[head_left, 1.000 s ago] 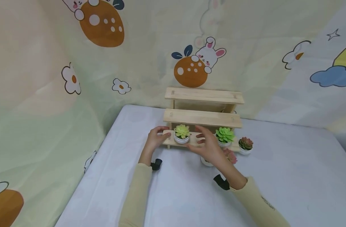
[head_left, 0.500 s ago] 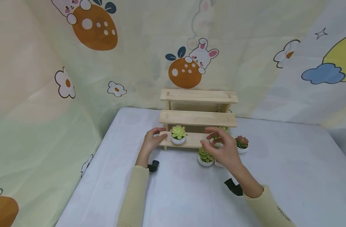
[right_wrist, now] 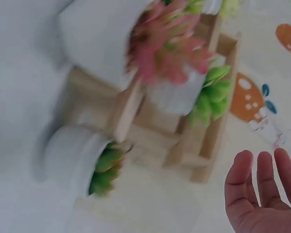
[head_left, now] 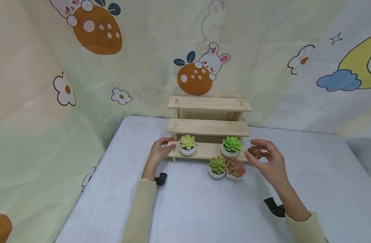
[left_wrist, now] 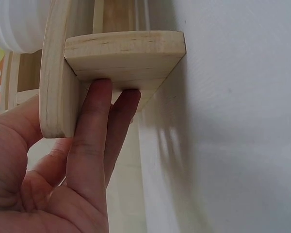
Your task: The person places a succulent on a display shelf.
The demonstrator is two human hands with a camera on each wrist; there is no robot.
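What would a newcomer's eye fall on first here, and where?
Probably the pale wooden three-tier shelf at the back of the white-covered table, whose lowest tier bears a yellow-green succulent and a bright green succulent in round white pots. Next, the bare left hand gripping that tier's left end. Above the shelf, a printed white rabbit with a spotted orange fruit on the cream backdrop.

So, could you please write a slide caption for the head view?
Left grip holds the bottom shelf of a tiered wooden stand; right grip hovers near a reddish potted succulent.
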